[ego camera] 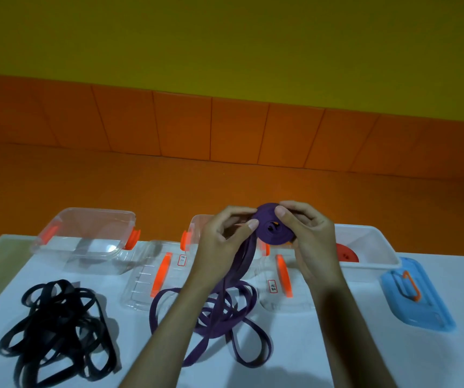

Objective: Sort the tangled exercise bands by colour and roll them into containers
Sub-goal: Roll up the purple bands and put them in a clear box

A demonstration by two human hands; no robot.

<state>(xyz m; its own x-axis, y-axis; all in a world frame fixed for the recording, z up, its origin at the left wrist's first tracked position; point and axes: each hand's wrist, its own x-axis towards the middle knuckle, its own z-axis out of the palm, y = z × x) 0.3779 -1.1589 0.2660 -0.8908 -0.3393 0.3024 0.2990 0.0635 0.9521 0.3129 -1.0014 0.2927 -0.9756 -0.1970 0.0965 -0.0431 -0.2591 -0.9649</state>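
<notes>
Your left hand (225, 236) and right hand (309, 236) pinched the purple roll (274, 229); its tail (240, 267) hung toward the table's (393, 348) near edge

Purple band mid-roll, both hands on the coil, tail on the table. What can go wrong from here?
1. The purple coil is held in the air only by the fingers of the left hand and right hand; a slip could let it spring open.
2. The loose purple tail lies in crossed loops on the table; drawn up, it may knot, or drag the clear lid beside it.
</notes>
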